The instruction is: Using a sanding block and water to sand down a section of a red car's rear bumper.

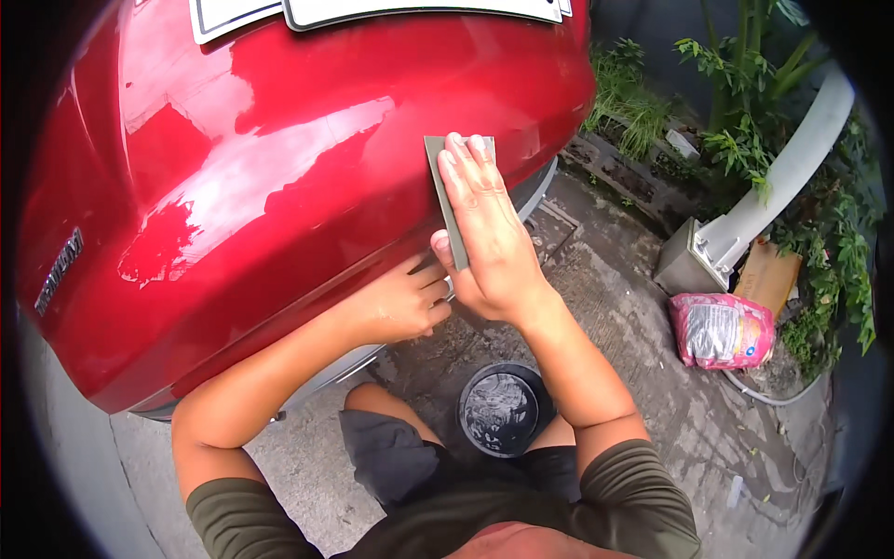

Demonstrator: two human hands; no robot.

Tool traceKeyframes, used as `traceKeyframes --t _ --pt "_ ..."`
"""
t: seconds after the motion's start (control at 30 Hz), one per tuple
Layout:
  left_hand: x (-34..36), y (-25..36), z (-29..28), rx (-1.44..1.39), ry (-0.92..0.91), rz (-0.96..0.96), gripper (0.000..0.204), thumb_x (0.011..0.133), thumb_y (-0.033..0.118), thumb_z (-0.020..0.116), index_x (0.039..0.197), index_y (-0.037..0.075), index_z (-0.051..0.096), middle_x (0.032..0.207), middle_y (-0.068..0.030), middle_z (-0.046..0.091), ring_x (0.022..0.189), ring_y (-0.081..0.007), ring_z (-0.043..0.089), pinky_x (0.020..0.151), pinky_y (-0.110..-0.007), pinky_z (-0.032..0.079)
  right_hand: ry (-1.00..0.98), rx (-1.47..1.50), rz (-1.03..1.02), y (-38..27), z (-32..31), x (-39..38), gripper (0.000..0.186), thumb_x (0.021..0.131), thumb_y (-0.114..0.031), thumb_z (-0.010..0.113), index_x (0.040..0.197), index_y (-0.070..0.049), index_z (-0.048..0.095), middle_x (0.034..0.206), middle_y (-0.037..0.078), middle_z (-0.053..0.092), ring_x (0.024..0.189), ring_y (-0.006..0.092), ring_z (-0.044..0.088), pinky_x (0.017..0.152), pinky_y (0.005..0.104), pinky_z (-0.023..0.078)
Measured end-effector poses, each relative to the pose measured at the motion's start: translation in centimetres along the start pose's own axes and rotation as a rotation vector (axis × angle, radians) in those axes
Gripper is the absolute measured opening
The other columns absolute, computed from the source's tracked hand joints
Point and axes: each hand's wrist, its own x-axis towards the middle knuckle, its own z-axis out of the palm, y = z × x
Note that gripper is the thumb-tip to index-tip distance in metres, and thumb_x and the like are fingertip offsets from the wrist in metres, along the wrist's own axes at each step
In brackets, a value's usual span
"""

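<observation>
A red car's rear panel and bumper (307, 168) fill the upper left. My right hand (480, 224) presses a thin grey-green rectangular sheet (431, 158) against the painted panel, fingers straight and close together, thumb on the sheet's near side. Just left of it, my left hand (410, 298) is curled at the bumper's lower edge, some fingertips partly hidden. Below my hands, a round black bucket (498, 410) with liquid stands on the ground between my legs.
A white curved pole (792, 149) rises from a metal base at the right. Beside it lie a pink sack (722, 331) and brown cardboard (773, 270). Plants (819, 307) and a low kerb (633, 177) border the wet concrete ground (633, 401). White plates (419, 11) sit atop the panel.
</observation>
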Motion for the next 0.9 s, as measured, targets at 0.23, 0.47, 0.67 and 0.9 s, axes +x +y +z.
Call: traceKeyframes --t 0.23,0.47,0.67,0.9 --pt "-2.1 -1.5 4.4 -0.377 -0.031 -0.149 0.034 0.085 0.032 0.081 0.102 0.005 0.071 0.125 -0.0149 0.065 0.130 -0.0316 0.057 0.113 -0.049 0.044 -0.014 -0.127 0.079 0.6 0.7 3.3 0.070 0.107 -0.036 0.050 0.160 0.008 0.033 0.166 0.032 0.030 0.156 0.0492 0.026 0.127 0.0555 0.021" --pt "0.4 -3.5 0.5 -0.719 -0.069 -0.370 0.043 0.092 0.028 0.078 0.123 0.001 0.066 0.123 -0.0159 0.066 0.116 -0.0311 0.063 0.097 -0.045 0.051 0.020 -0.243 0.172 2.7 -1.0 3.1 0.071 0.108 -0.036 0.045 0.160 0.009 0.030 0.166 0.033 0.029 0.156 0.0480 0.027 0.126 0.0586 0.019" --pt "-0.7 -3.0 -0.6 -0.742 0.032 -0.443 0.037 0.090 0.036 0.081 0.108 0.005 0.069 0.120 -0.0124 0.066 0.113 -0.0262 0.063 0.095 -0.043 0.050 0.050 -0.239 0.272 3.1 -1.1 2.3 0.074 0.108 -0.043 0.042 0.160 0.009 0.031 0.164 0.032 0.034 0.156 0.0473 0.028 0.127 0.0576 0.016" --pt "-0.5 -3.1 0.0 -0.705 0.146 -0.428 0.034 0.091 0.035 0.080 0.104 0.005 0.070 0.116 -0.0086 0.066 0.111 -0.0257 0.062 0.093 -0.043 0.049 -0.018 -0.227 0.197 3.0 -1.4 2.0 0.074 0.106 -0.041 0.045 0.160 0.008 0.032 0.166 0.031 0.032 0.157 0.0460 0.028 0.127 0.0568 0.016"
